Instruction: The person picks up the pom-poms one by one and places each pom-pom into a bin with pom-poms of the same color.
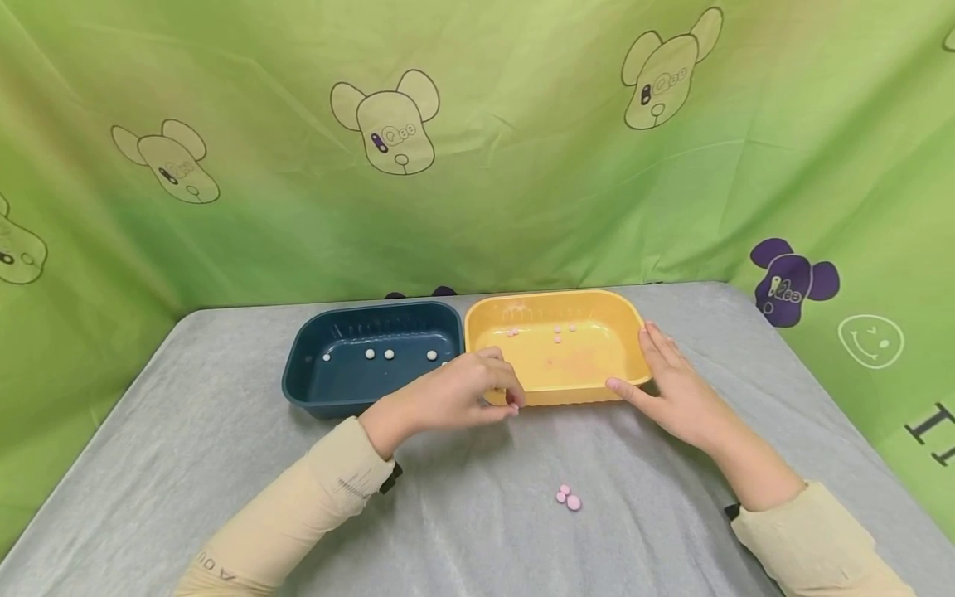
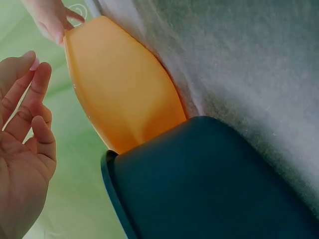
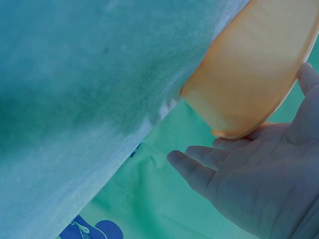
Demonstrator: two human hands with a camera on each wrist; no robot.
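My left hand (image 1: 466, 390) is over the near left corner of the yellow basin (image 1: 567, 396). Between its thumb and fingertip it pinches a small pink ball (image 2: 35, 63), mostly covered by the fingers. With fingers extended, my right hand (image 1: 682, 394) rests against the right end of the yellow basin, thumb at the near rim and fingers along the outer side (image 3: 249, 184). Several pink balls (image 1: 557, 339) lie inside that basin. On the cloth in front sit 3 more pink balls (image 1: 573, 502), close together.
A dark blue basin (image 1: 298, 390) stands against the yellow one on its left, with several white balls (image 1: 389, 354) in it. Grey cloth (image 1: 186, 464) covers the table. Behind hangs a green curtain (image 1: 522, 207) with printed cartoon heads.
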